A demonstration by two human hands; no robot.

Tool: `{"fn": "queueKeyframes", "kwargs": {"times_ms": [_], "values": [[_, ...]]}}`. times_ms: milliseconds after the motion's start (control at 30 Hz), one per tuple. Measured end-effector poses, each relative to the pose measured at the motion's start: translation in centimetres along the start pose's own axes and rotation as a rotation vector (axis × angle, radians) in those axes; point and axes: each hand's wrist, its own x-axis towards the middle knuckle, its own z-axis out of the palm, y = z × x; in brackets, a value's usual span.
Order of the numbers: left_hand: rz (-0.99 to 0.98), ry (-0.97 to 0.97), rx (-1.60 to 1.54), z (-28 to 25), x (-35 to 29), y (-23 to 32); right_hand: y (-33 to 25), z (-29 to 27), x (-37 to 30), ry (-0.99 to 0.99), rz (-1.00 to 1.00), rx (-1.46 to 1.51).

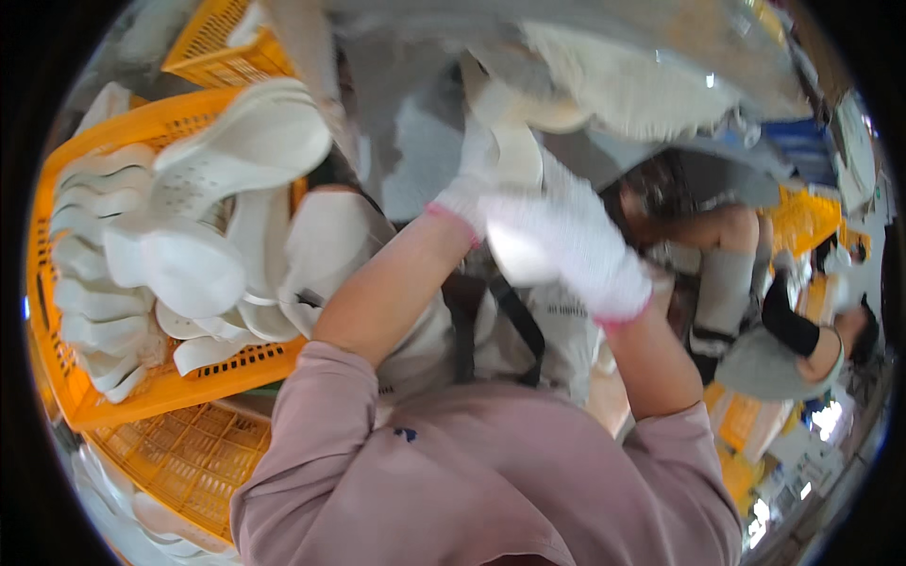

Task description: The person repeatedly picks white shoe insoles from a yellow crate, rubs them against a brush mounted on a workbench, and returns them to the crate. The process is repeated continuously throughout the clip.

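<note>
Both my hands wear white knitted gloves with pink cuffs and are held close together in front of my body. A pale white foam shoe (519,156) is between them, partly covered by the gloves and smeared by motion. My left hand (475,179) is closed on its left side, with the fingers pointing away from me. From the right, my right hand (585,231) reaches across and grips the same shoe. Below the gloves, a bright white rounded part (516,253) shows, seemingly the shoe's lower end. The fingertips are not sharp enough to make out.
At my left stands an orange plastic crate (179,398) heaped with white foam clogs (193,264). Another orange crate (203,462) lies below it, and one more (226,66) stands behind. Beyond my hands is a grey machine surface (415,141). Co-workers (797,344) sit at the right.
</note>
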Motion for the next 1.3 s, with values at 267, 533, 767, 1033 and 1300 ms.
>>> {"fn": "queueKeyframes", "kwargs": {"times_ms": [267,533,767,1033,1300], "values": [[-0.244,-0.176,-0.321,-2.3,0.2,-3.0,-4.3,4.9,-5.1,0.563,0.302,-0.613],[-0.268,0.074,-0.123,-2.8,2.6,-1.0,-1.5,2.3,0.3,0.627,0.239,-0.605],[0.494,0.102,0.302,-1.2,-1.6,-2.6,-4.2,2.1,3.4,0.708,0.248,-0.601],[-0.393,0.055,-0.204,-1.1,2.0,-2.1,-5.9,2.7,-2.4,0.382,0.447,-0.948],[-0.084,0.024,-0.164,-1.8,-3.3,-2.2,-5.8,2.5,-6.7,0.346,0.697,-0.107]]}}
